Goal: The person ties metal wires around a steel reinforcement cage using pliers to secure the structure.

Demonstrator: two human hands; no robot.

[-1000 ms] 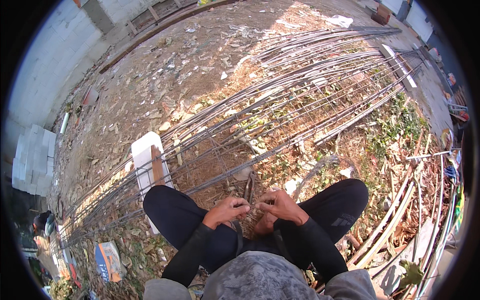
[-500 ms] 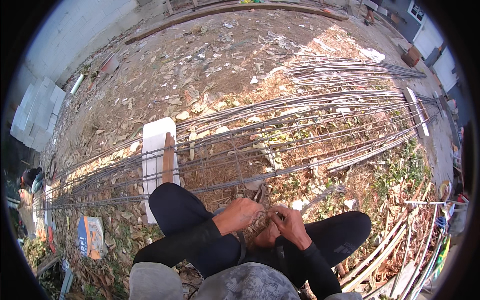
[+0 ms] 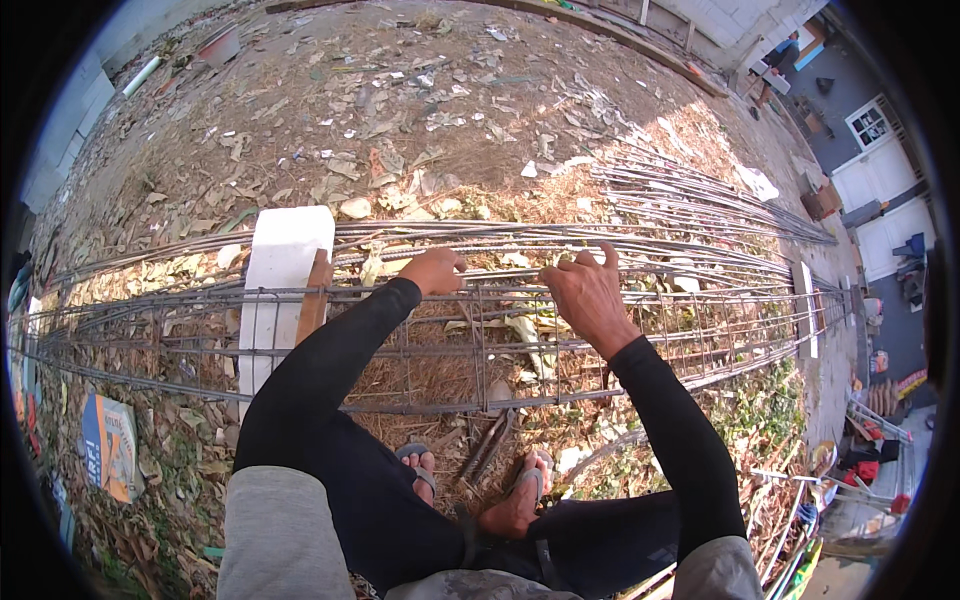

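Note:
A long steel rebar cage [image 3: 481, 352] with cross ties runs left to right in front of my legs. Over its far side my left hand [image 3: 434, 271] has its fingers curled at a long bar. To its right, my right hand [image 3: 588, 298] reaches over the same bars, thumb and forefinger drawn together and another finger raised. Whatever is between the fingers of either hand is too small to make out. Beneath the cage's left part lie a white slab [image 3: 262, 335] and a short brown wooden piece [image 3: 314, 298].
Loose rebar rods [image 3: 690, 190] are bundled at the far right, near a white crosspiece [image 3: 805, 308]. Leaves and litter cover the ground. A torn printed cardboard piece [image 3: 112, 447] lies at left. Another person [image 3: 778, 68] is far off at top right. My sandalled foot [image 3: 520, 505] is close to the cage.
Both my hands have moved from close together above my foot, forward and apart, to the far bars of the cage. The view has shifted, and my feet now show between my knees.

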